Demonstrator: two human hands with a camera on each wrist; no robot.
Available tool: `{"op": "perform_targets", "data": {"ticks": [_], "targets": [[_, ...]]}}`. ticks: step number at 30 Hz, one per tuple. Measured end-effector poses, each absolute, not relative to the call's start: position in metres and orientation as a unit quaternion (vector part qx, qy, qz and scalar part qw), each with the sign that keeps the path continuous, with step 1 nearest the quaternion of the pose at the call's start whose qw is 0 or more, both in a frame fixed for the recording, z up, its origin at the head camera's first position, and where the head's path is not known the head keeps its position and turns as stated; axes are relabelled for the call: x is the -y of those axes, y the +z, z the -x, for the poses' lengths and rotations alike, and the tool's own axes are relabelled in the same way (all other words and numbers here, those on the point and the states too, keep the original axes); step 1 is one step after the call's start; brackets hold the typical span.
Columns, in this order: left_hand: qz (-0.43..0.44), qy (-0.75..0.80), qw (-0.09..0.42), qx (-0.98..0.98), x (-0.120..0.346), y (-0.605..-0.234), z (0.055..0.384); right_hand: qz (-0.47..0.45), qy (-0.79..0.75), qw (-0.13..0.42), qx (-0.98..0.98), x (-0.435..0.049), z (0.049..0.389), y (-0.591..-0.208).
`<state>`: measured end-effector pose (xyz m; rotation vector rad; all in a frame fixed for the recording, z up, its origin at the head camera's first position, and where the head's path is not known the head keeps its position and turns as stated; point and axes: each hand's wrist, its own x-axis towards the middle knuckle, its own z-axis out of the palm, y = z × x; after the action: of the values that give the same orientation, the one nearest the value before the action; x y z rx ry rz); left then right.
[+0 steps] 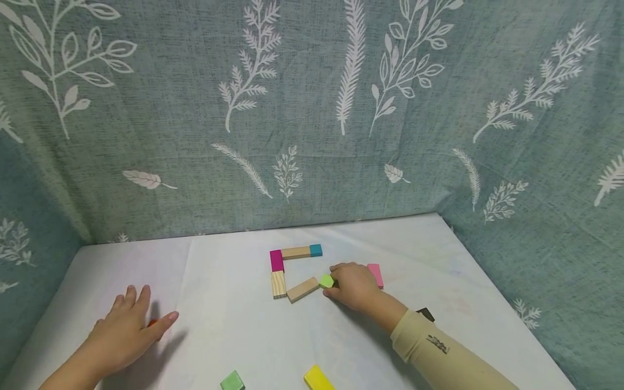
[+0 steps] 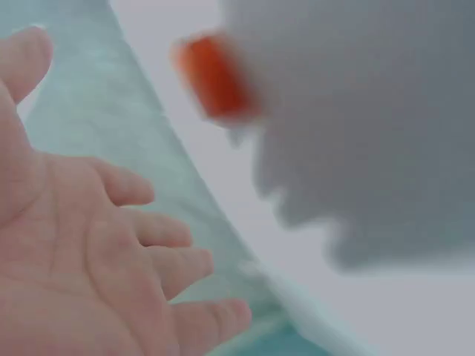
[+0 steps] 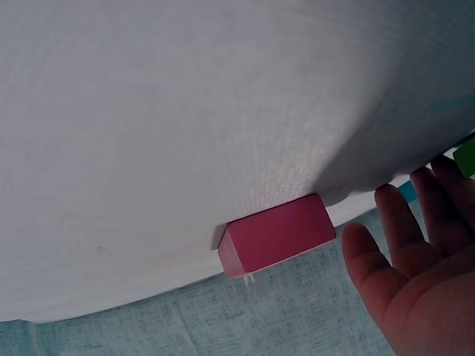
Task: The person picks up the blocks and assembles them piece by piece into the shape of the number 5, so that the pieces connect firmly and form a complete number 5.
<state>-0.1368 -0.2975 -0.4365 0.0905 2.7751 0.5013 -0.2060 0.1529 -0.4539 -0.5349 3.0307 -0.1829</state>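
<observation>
My right hand (image 1: 355, 286) pinches a light green block (image 1: 326, 281) between thumb and fingertips, low at the white tabletop. That block lies at the right end of a plain wooden block (image 1: 303, 290). In the right wrist view only a corner of the green block (image 3: 466, 157) shows, beside the fingers. Just beyond the hand lies a pink block (image 1: 375, 275). Over on the left, my left hand (image 1: 122, 333) is spread, holding nothing. A red-orange block (image 2: 215, 76) lies on the table near it, mostly hidden by the hand in the head view.
A magenta block (image 1: 276, 260), a striped wooden block (image 1: 278, 285), another plain block (image 1: 296, 253) and a blue block (image 1: 316, 250) form a bent line. Also lying about are a dark block (image 1: 426, 314), a yellow block (image 1: 318, 378) and a green block (image 1: 232, 381).
</observation>
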Motion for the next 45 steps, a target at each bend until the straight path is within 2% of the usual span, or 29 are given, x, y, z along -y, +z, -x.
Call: {"op": "perform_targets", "data": {"ticks": [5, 8, 11, 17, 24, 37, 45], "targets": [[-0.085, 0.176, 0.088, -0.977, 0.238, -0.411, 0.141, 0.161, -0.057, 0.036, -0.985, -0.157, 0.206, -0.454], [-0.122, 0.166, 0.067, -0.976, 0.199, -0.405, 0.147, 0.157, -0.061, 0.039, -0.985, -0.158, 0.206, -0.455], [-0.155, 0.149, 0.055, -0.975, 0.163, -0.406, 0.161, 0.150, -0.066, 0.044, -0.986, -0.158, 0.206, -0.458], [-0.188, 0.114, 0.067, -0.973, 0.116, -0.417, 0.198, 0.144, -0.074, 0.053, -0.985, -0.154, 0.204, -0.462], [-0.204, 0.070, 0.066, -0.974, 0.104, -0.434, 0.219, 0.157, -0.070, 0.043, -0.984, -0.150, 0.203, -0.463], [-0.197, 0.072, 0.038, -0.977, 0.102, -0.443, 0.222, 0.160, -0.059, 0.035, -0.985, -0.149, 0.206, -0.457], [-0.195, 0.075, 0.040, -0.977, 0.101, -0.448, 0.225, 0.156, -0.069, 0.035, -0.985, -0.155, 0.206, -0.457]]}}
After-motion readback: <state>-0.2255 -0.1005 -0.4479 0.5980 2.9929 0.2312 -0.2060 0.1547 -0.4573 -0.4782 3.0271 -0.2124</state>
